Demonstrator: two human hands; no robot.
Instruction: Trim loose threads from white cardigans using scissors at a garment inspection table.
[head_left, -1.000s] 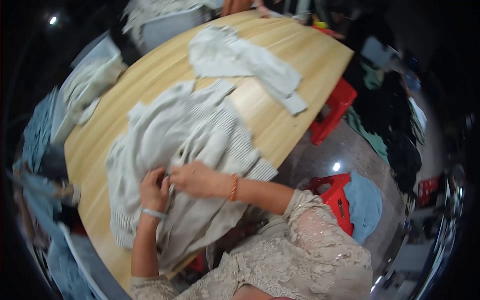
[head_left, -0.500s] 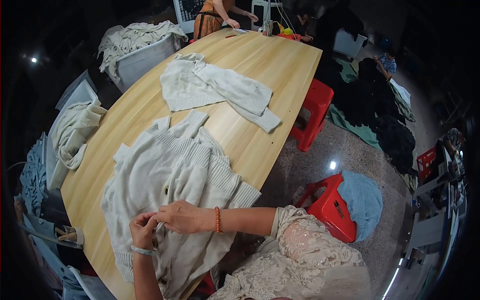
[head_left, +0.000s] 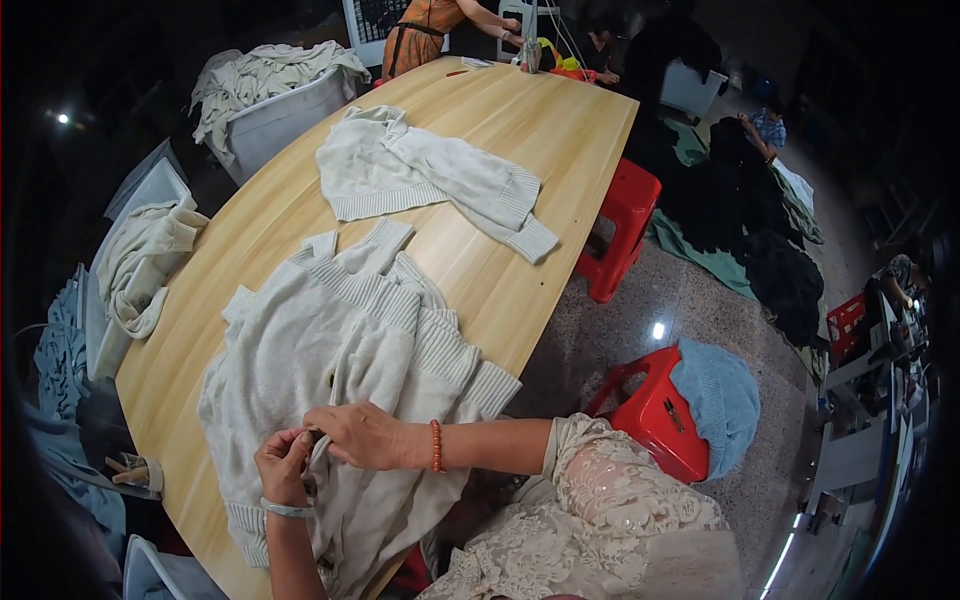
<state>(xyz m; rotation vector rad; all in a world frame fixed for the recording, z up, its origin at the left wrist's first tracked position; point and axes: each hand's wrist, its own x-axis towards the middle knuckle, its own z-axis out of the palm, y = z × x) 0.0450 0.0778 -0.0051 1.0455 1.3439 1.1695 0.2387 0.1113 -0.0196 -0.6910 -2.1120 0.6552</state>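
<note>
Several white knit sweaters with ribbed hems lie piled at the near end of the table, and the top white sweater is under my hands. My left hand pinches an edge of it between thumb and fingers. Close against it, my right hand is closed on the same edge, its arm reaching across from the right. A small dark button shows on the fabric just beyond my fingers. What lies exactly between the fingertips is hidden. Farther up the table rests another white sweater, folded.
The wooden table has bins of pale garments along its left. Red stools stand on the right; the nearer stool carries a small tool and a blue knit piece. Dark garments cover the floor. A person stands at the far end.
My hands stay at the same edge, with the left fingers shifted slightly. The person at the far end has moved their hands off the table top. The view has drifted a little.
</note>
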